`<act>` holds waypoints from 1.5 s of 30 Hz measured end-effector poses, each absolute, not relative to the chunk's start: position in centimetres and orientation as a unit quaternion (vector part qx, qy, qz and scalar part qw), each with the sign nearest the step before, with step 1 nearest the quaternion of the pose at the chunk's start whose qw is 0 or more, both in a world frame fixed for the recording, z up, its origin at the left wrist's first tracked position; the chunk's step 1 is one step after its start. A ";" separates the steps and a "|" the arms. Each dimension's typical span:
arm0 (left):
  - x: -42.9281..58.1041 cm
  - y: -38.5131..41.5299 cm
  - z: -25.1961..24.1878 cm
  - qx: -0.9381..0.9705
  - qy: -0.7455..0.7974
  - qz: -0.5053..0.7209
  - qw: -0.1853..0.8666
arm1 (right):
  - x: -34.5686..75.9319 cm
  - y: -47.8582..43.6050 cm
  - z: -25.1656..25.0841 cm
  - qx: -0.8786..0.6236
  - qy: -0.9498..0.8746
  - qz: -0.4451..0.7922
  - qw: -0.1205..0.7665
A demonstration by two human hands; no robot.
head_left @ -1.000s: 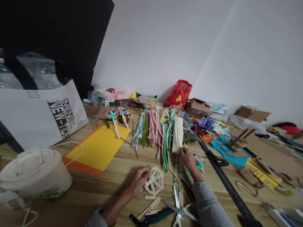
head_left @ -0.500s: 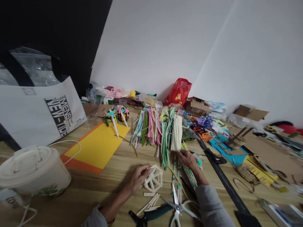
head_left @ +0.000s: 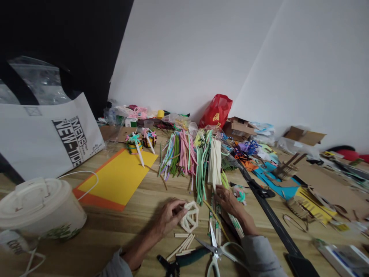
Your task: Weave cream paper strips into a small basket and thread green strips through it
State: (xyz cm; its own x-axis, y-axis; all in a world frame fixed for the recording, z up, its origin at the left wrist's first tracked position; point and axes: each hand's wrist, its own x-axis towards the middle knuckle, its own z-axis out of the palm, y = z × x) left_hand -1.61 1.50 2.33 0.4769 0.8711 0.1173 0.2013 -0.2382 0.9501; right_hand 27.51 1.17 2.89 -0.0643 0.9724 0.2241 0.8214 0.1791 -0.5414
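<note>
Latticework [head_left: 190, 220], cream and wheel-like, with spokes running to an angular rim, is at the fingertips of your left hand [head_left: 171, 216], toward the near edge of the counter [head_left: 150, 196]. Your thumb and fingers pinch the left part of its rim, and the rest of it projects to the right. Your left forearm slants in from the near edge, its grey sleeve ending partway up. Your right hand [head_left: 230, 201] reaches farther toward the back edge, fingers bent at the lower end of a cream bundle [head_left: 215, 161]; whether they close on a strand, you cannot tell from this angle. The bundle looks soft and fuzzy, hanging together beside limp mint-green strands [head_left: 200, 177]. Short, straight pale sticks [head_left: 184, 246] lie just nearer the front than the latticework, and metal scissors [head_left: 215, 252] with pale handles rest beside them, blades spread. Toward the counter's left edge, a flat yellow sheet [head_left: 123, 177] overlaps an orange sheet [head_left: 96, 200].
</note>
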 end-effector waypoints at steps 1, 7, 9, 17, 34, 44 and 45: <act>-1.6 1.5 2.3 0.704 0.379 0.347 0.490 | 27.4 0.9 3.0 -0.620 -0.723 0.144 0.268; -1.5 1.6 1.8 0.677 0.385 0.370 0.508 | 26.6 -1.1 4.4 -0.606 -0.740 0.174 0.233; -1.4 1.7 1.5 0.664 0.387 0.384 0.512 | 26.2 -1.9 5.3 -0.638 -0.702 0.177 0.262; -1.2 1.7 0.9 0.601 0.397 0.414 0.557 | 25.2 -4.0 7.4 -0.612 -0.566 0.346 0.431; -1.6 2.5 1.3 0.442 0.347 0.488 0.669 | 24.4 -7.9 9.2 -0.443 -0.577 0.618 0.297; -2.6 0.5 3.5 0.530 0.231 0.288 0.763 | 20.4 -6.7 7.5 -0.456 -0.598 0.626 0.206; -2.6 0.4 3.7 0.532 0.234 0.273 0.766 | 20.2 -6.4 7.3 -0.465 -0.592 0.622 0.215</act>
State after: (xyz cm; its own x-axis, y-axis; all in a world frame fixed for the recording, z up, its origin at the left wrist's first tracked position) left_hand -2.63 0.38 3.75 0.7415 0.6676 -0.0672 -0.1699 0.2836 0.9438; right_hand 20.20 -6.43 7.33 -0.4752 0.8182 -0.3237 0.2838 -0.2056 -0.9366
